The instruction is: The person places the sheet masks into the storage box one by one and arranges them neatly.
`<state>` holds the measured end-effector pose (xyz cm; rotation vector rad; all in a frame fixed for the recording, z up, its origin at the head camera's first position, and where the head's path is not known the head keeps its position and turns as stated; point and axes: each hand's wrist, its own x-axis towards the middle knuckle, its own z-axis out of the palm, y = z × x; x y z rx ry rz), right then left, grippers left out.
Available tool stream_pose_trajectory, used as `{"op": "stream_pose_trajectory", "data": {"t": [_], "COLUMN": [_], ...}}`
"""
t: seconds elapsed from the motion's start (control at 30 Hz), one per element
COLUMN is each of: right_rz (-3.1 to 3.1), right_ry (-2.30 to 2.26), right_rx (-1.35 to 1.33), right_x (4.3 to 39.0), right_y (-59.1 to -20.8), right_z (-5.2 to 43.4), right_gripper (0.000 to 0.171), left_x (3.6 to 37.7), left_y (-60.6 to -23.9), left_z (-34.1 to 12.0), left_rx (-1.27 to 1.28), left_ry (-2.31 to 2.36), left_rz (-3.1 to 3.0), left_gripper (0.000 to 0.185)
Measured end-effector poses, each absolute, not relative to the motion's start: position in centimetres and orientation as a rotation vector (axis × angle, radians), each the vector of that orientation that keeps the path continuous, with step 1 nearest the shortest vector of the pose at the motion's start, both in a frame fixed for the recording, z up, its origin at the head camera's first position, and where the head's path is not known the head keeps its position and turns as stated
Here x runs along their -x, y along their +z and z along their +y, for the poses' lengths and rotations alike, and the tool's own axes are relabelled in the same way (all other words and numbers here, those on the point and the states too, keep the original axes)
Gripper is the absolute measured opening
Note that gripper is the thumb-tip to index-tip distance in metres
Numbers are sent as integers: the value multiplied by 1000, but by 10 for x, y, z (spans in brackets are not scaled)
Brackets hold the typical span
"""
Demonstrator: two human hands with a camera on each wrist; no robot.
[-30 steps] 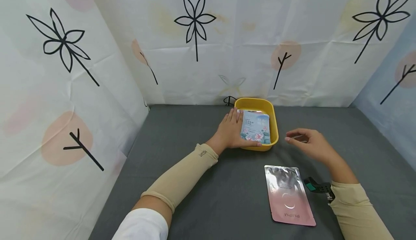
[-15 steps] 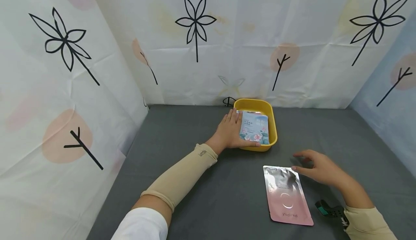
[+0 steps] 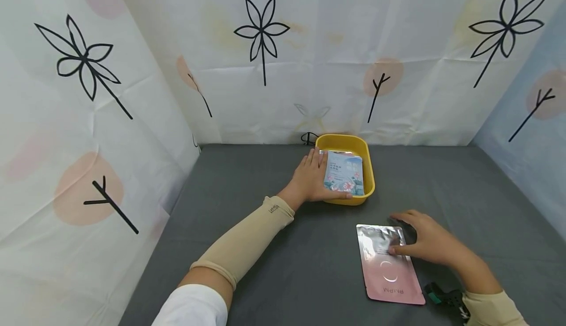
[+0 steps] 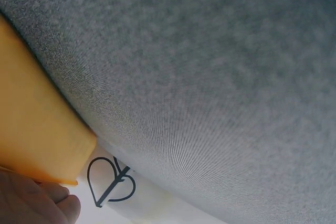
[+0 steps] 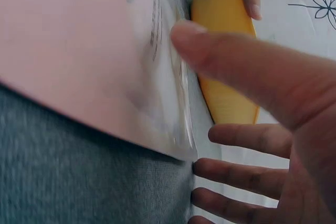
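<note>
My left hand (image 3: 311,177) lies flat against the left side of a yellow tray (image 3: 369,176), fingers straight and thumb along its front rim. A pale blue sachet (image 3: 344,173) with flowers printed on it lies inside the tray. A pink and silver sachet (image 3: 386,262) lies flat on the grey table nearer to me. My right hand (image 3: 417,240) rests at its upper right corner, thumb on the silver part and fingers spread past the edge. In the right wrist view the thumb of the right hand (image 5: 273,103) hovers over the sachet (image 5: 79,51), with the tray (image 5: 226,66) behind.
White sheets printed with flowers wall in the grey table (image 3: 274,247) on the left, back and right. A black cable loop (image 3: 309,137) sits behind the tray. The left wrist view shows grey cloth (image 4: 210,77) and the tray's corner (image 4: 31,129).
My right hand came back from beside the tray, towards me, and settled on the pink sachet's upper corner. The left hand and tray stayed put.
</note>
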<state>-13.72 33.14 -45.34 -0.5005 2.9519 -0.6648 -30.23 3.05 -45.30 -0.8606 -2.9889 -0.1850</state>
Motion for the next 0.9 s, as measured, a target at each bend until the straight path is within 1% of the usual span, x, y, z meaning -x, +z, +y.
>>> {"op": "stream_pose_trajectory", "data": {"t": [0.2,0.5,0.63,0.9], "right_rz": [2929,2900,2905,2865], "right_ry": [-694,-756,-794,-857], "right_rx": [514,581,622,574], "right_x": [138,140,140,140], "right_y": [-455,-453,-454,-454], "right_z": [327,323,322,321], "right_gripper": [80,58,51,37], "left_x": [302,303,303,303], "left_y": [-456,-456,-455,-455], "left_z": [30,30,30,30], "left_rx": [862,854,857,856], "left_ry": [-191,-179,-184,-187], "left_rz": [-2989,-2986,-2986,-2990], "left_gripper": [138,138,137,137]}}
